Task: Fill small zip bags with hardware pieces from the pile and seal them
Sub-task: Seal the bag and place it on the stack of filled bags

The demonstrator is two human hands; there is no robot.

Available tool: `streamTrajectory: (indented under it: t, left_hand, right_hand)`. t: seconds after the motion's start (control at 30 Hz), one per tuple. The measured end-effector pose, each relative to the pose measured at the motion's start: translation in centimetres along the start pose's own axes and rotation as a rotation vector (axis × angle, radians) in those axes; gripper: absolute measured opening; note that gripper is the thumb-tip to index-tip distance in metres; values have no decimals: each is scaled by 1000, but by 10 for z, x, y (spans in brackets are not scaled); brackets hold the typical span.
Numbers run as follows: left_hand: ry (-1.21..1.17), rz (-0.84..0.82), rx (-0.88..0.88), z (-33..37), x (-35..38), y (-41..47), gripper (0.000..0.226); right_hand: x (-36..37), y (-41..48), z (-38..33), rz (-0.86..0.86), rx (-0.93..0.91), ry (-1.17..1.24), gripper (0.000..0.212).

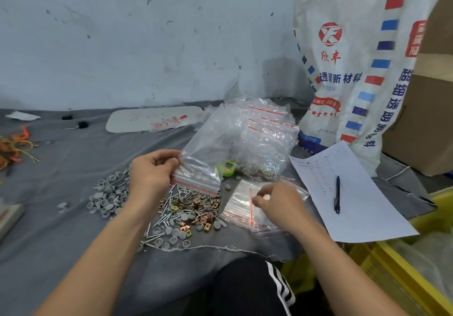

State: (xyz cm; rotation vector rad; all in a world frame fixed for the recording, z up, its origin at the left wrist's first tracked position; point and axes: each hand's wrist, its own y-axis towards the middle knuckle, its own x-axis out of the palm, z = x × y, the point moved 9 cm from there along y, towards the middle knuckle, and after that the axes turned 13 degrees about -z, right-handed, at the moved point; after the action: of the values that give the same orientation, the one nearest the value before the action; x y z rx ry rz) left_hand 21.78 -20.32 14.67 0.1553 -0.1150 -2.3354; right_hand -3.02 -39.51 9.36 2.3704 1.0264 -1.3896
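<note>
1. Two hands are showing over the gray cloth (73, 217) as I am watching through the head camera.
2. The left hand (149, 171) is pinching one clear zip bag (203, 159) by its side edge, thumb pressing against curled fingers. The bag is hanging tilted just right of those fingers, with its red-striped zip end lowest.
3. The hardware pile (186, 208) of screws, coppery clips and gray caps is lying directly beneath the left fingers and the bag's zip end.
4. The right hand (277, 200) is resting on a stack of flat empty bags (241, 210), fingertips bunched together. I cannot tell whether they are pinching the top bag.
5. A heap of clear bags (264, 139) is lying beyond both sets of fingers.
6. A pen (337, 194) is lying on a paper sheet (362, 205), right of the right fingers.
</note>
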Motion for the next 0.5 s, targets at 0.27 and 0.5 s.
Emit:
streamTrajectory:
  t: [0.27,0.5]
  left_hand:
    - [101,-189,-47,-4,-19,-18,31]
    - [299,-62,-155,-25,-83,-20,29]
  right_hand:
    - [59,4,-122,-510,-175,1159,30]
    - [103,13,-171,-912,-222,1612,78]
